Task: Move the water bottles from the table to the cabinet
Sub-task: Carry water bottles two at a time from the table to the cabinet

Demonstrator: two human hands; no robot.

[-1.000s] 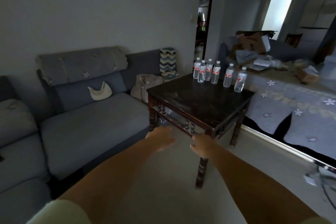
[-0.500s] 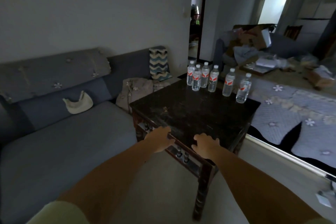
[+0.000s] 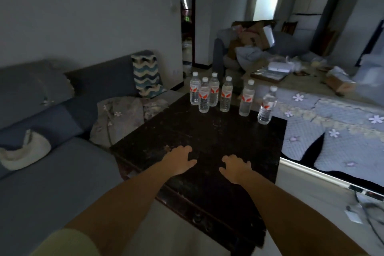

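Several clear water bottles with white caps and red-and-white labels stand upright along the far edge of a dark wooden table. Most form a cluster at the far corner; one bottle stands apart at the right. My left hand and my right hand hover over the near half of the tabletop, fingers spread, holding nothing. Both hands are well short of the bottles. No cabinet is in view.
A grey sofa with cushions and a folded blanket runs along the left of the table. A bed with a flowered quilt lies to the right, clutter piled behind it. A dark doorway opens in the far wall. Cables lie on the floor at right.
I have moved closer to the table. Both hands have advanced from the table's near edge to over the tabletop, and the bottles now appear larger and nearer.
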